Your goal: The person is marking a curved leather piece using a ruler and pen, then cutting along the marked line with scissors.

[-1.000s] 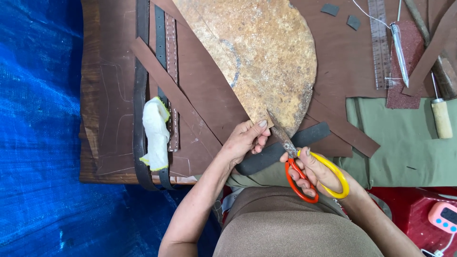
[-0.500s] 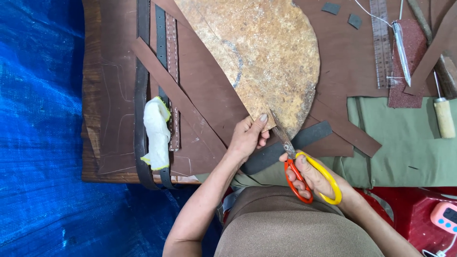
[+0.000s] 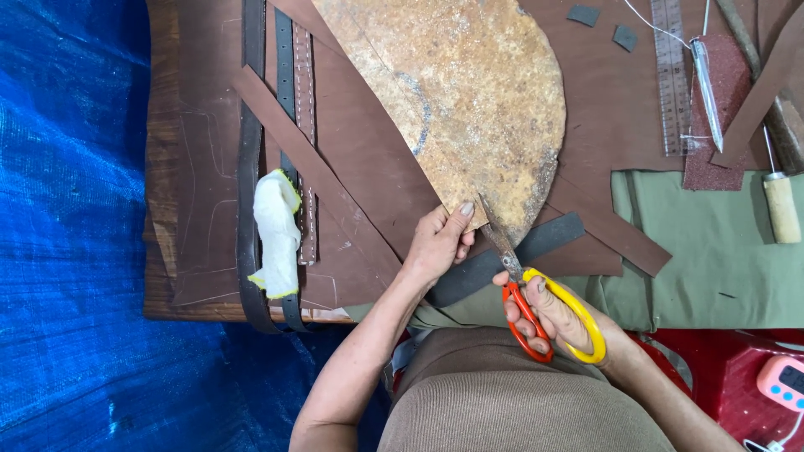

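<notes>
**Head view: scissors at the edge of a brown sheet**

Head view looks straight down on a wooden bench (image 3: 159, 289) beside a blue tarp (image 3: 71, 226). A large round mottled slab (image 3: 469, 92) lies on the bench over sheets of brown leather (image 3: 368, 180). Dark straps (image 3: 249, 167) and a white rag (image 3: 275, 230) lie to the left; a ruler (image 3: 670, 75) and a wooden-handled tool (image 3: 780, 205) sit at the right on green cloth (image 3: 720, 251).

The left hand (image 3: 437, 244) pinches the leather's near edge against the slab's rim, thumb on top. The right hand (image 3: 563, 314) has its fingers closed through the red and yellow loops of the scissors (image 3: 536, 301), blades pointing up towards that pinched edge.

It looks like a cut in progress at the sheet's corner. Going on would seem to call for the left grip keeping the leather taut while the blades follow the edge.

Whether the blades stand apart or together is hard to make out, since the tips disappear against the slab. A pink device (image 3: 783, 381) is cut off at the lower right.
</notes>
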